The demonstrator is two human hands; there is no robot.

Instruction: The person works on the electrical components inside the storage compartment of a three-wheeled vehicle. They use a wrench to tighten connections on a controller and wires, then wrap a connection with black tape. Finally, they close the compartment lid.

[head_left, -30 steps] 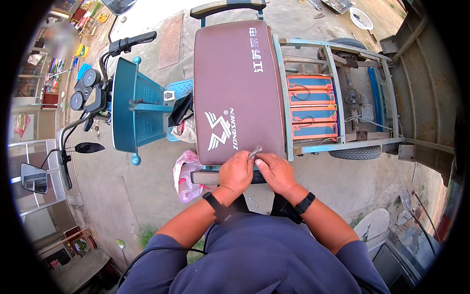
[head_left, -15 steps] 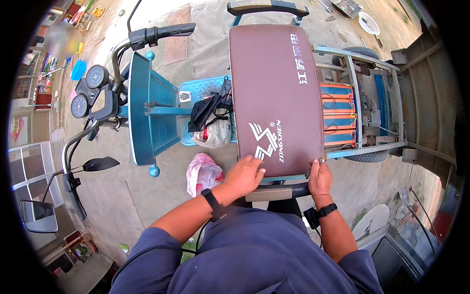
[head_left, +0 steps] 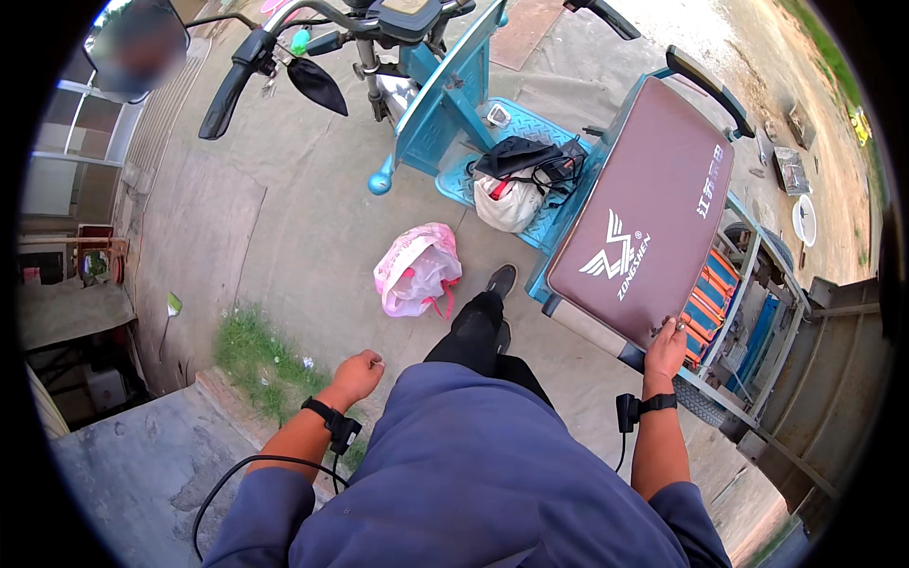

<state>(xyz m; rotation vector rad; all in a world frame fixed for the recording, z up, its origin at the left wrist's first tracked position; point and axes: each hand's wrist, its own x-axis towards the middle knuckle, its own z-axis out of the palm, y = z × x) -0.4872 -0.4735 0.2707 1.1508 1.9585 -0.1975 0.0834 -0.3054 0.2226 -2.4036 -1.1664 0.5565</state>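
My right hand (head_left: 667, 348) is closed at the near rear corner of the brown padded seat (head_left: 653, 189) of a blue cargo tricycle. Its fingers pinch something small at the seat's edge that I cannot make out. My left hand (head_left: 358, 376) hangs away from the tricycle with its fingers curled in, and nothing shows in it. Behind the seat, several orange-edged battery blocks (head_left: 710, 293) sit in the open frame. A dark strap-like bundle and a white bag (head_left: 508, 204) lie on the blue footboard (head_left: 454, 185).
A pink and white plastic bag (head_left: 417, 270) stands on the ground left of my feet. Handlebars (head_left: 227, 95) with a mirror (head_left: 137, 43) reach over the upper left. A raised metal cargo bed (head_left: 824, 360) is at the right. Grass (head_left: 260, 360) grows beside a concrete slab (head_left: 142, 473).
My left hand has left the seat top and swung down to the left. My view and body have turned, so the tricycle appears farther right. My right hand stays at the seat corner.
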